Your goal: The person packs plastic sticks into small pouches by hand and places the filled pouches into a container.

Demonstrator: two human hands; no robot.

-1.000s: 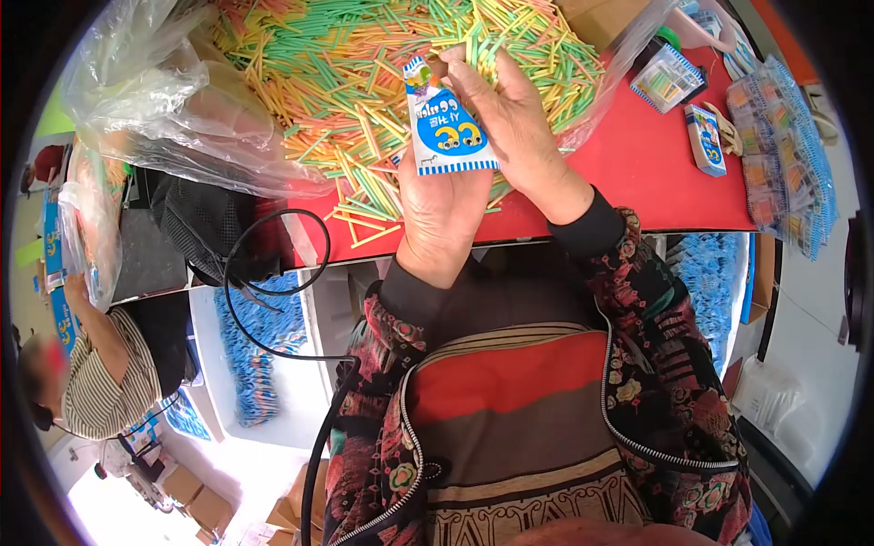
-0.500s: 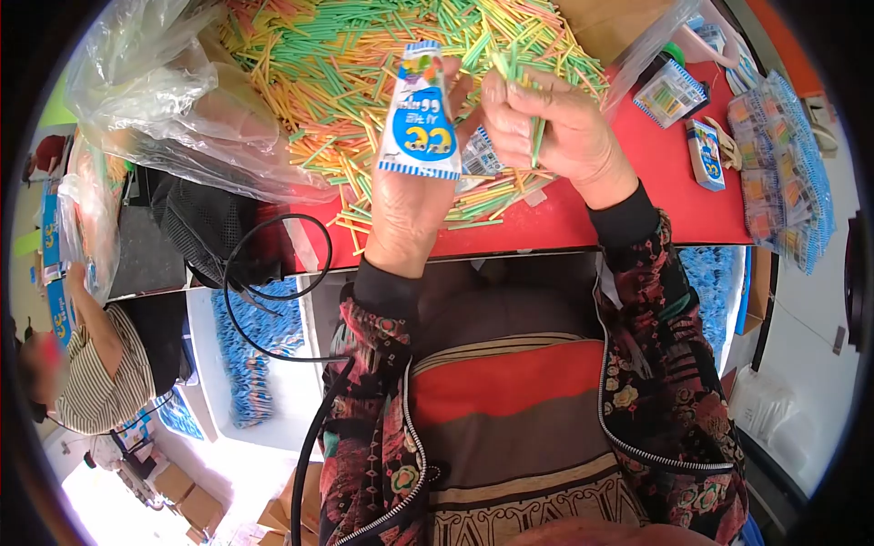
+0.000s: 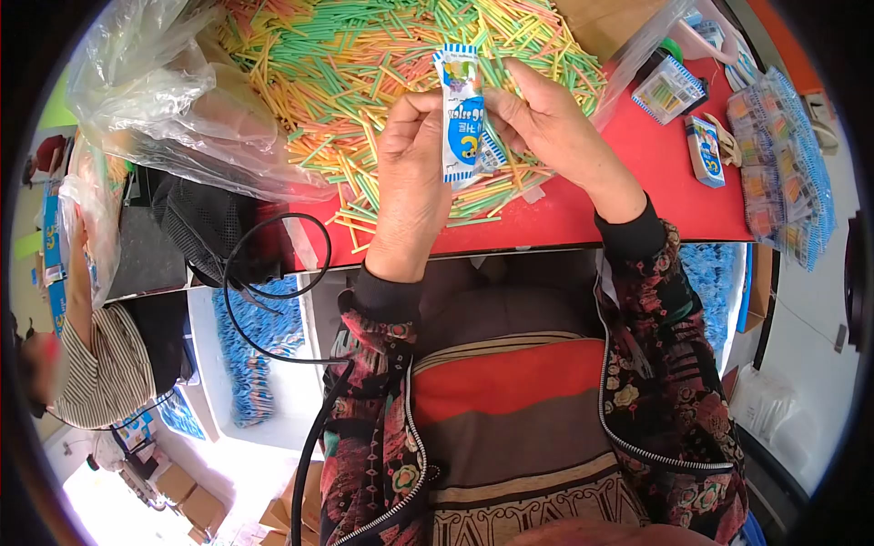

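Your left hand (image 3: pixel 414 164) has its thumb and fingers clamped on a small blue-and-white packet (image 3: pixel 462 114), which stands upright over the middle of the table (image 3: pixel 628 173), its printed front facing you with the lettering upside down. Your right hand (image 3: pixel 563 141) is just beside it, index finger raised apart from the thumb; whether its fingertips pinch the packet's edge, you cannot tell. Behind and below the packet shows part of a second packet (image 3: pixel 492 153), either held or lying on the pile; which one is unclear. Around and beyond both hands, a broad heap of loose green, yellow and orange sticks (image 3: pixel 350 96) covers the table, with a crumpled clear plastic sheet (image 3: pixel 173 109) at its left. As for progress, a stack of joined packets (image 3: pixel 785 177) with coloured contents at the far right looks filled, while the many loose sticks appear unpacked; how full the held packet is does not show. Near that stack lie a small box (image 3: pixel 704 152) and a barcoded packet (image 3: pixel 669 89). Below the table's left part, a white bin (image 3: pixel 293 414) holds a mass of blue-edged wrappers (image 3: pixel 248 364); farther left sits a co-worker in a striped top (image 3: pixel 107 373).
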